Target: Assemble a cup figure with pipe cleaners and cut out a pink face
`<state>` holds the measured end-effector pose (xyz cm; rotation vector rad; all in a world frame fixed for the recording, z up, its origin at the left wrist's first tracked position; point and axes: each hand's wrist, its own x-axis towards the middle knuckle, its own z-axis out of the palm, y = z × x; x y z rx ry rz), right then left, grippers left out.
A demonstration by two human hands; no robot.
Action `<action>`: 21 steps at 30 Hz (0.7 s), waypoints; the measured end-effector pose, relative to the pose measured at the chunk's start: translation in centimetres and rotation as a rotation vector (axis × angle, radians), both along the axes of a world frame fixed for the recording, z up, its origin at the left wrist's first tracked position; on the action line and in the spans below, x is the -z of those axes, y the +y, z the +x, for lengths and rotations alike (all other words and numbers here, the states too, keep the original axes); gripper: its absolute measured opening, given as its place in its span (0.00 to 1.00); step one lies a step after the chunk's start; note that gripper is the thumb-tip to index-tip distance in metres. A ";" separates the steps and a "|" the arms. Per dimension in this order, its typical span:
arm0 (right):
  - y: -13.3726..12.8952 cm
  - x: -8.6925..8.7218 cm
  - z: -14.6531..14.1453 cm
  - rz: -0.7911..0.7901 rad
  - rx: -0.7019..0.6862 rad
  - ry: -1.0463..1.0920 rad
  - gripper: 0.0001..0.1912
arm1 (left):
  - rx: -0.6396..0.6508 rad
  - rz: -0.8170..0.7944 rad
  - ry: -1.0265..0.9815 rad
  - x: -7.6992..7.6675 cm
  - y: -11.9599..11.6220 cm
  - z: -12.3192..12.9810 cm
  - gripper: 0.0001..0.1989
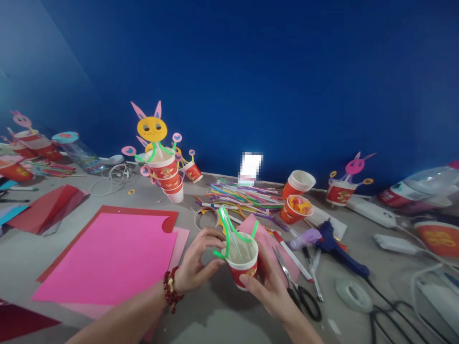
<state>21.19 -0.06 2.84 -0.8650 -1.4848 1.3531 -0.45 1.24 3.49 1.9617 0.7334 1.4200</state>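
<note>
A red paper cup (241,274) with a white rim sits in front of me, tilted slightly. My right hand (269,282) wraps around its right side, thumb across the front. Bent green straws (227,234) and a clear stick stand inside the cup; one straw end (255,228) sticks out past the right rim, another over the left. My left hand (201,258) is at the left rim, thumb and fingers curled about that left straw end. The undersides of the fingers are partly hidden.
Pink paper sheets (111,263) lie left. Behind are a straw pile (247,198), a decorated cup figure (163,169) and stacked cups (299,181). Scissors (304,301), a blue glue gun (339,248) with its cable and a tape roll (354,295) lie right.
</note>
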 end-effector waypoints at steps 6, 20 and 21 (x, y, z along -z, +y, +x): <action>0.2 -0.3 -0.1 -0.009 -0.026 0.016 0.34 | 0.005 -0.045 -0.071 0.4 0.2 0.3 0.12; 0.2 -0.4 -1.3 -0.131 -0.064 0.113 0.33 | 0.003 -0.162 -0.207 1.0 0.2 0.9 0.08; 0.2 -0.4 -1.3 -0.145 -0.067 0.126 0.34 | -0.003 -0.161 -0.207 1.1 0.2 0.9 0.08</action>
